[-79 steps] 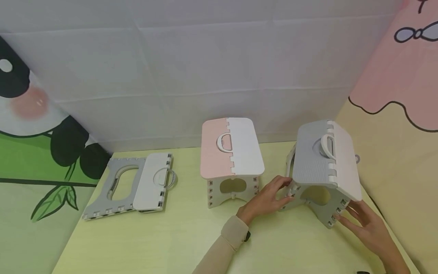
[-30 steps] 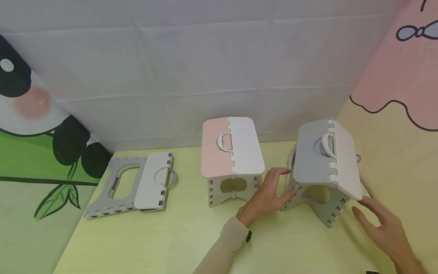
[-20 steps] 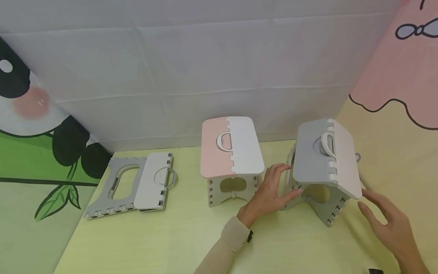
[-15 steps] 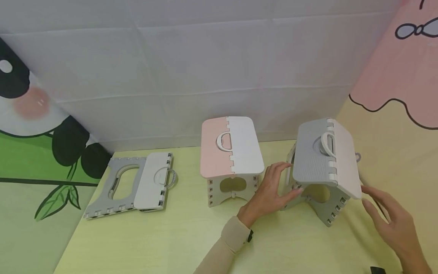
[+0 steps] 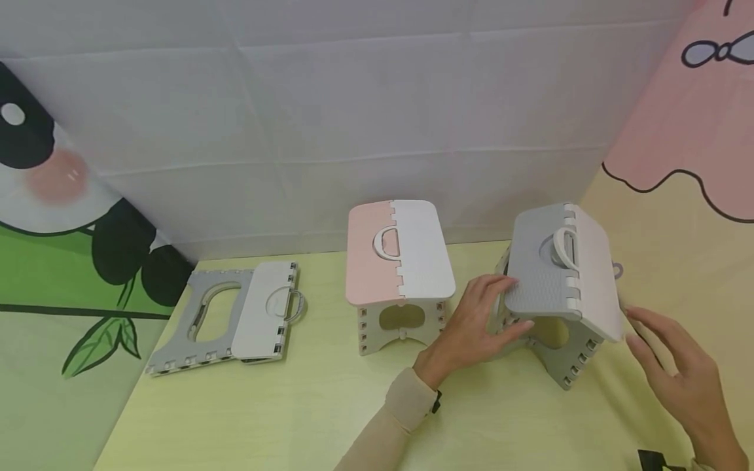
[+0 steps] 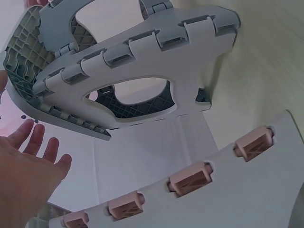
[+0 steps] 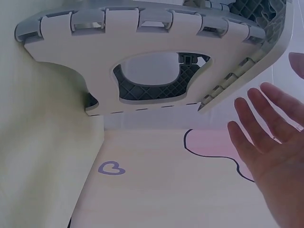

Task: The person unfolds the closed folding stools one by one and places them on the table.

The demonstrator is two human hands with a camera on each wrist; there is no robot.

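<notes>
A grey and white folding stool stands on its legs at the right of the table, its seat halves angled down from the middle hinge. Beside its left side is my left hand, fingers and thumb extended close to the seat edge; whether they touch cannot be told. In the left wrist view that hand shows its fingers spread and holding nothing. My right hand is by the stool's right seat edge, thumb apart from the fingers. The right wrist view shows this hand with loosely extended fingers, just off the stool.
A pink and white folding stool stands unfolded in the middle, close to my left forearm. At the left of the table lies a grey and white stool, folded flat. A white cloth wall rises behind them.
My right hand has let go of the grey stool's leg side and moved outward to the right. My left hand has shifted slightly up and right along the seat edge. The stools have stayed put.
</notes>
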